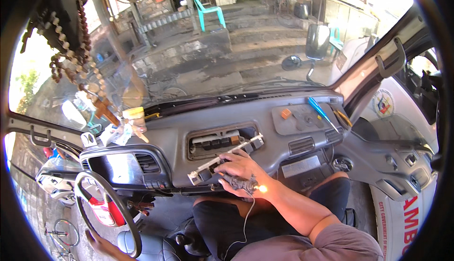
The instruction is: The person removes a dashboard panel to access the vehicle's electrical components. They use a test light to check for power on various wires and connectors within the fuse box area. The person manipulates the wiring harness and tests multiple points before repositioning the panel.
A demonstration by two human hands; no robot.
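Observation:
My right hand (236, 171) grips a long pale strip fitting (253, 143) with dark blocks along it, held slantwise just below an open dashboard recess (213, 143). A dark cylindrical piece (239, 184) lies against the same hand, with a glowing bulb (262, 188) at the wrist end and a thin wire hanging down. At the lower left, my left hand (97, 242) is closed on the rim of the steering wheel (79, 190), which has a red-and-white centre.
A blue-handled screwdriver (317, 107), small orange piece (286, 113) and yellow container (133, 116) sit on the dashboard (265, 164). Beads with a cross (106, 112) hang at left. A screen (113, 169) is beside the wheel. Outside stand concrete steps and plastic chairs (208, 13).

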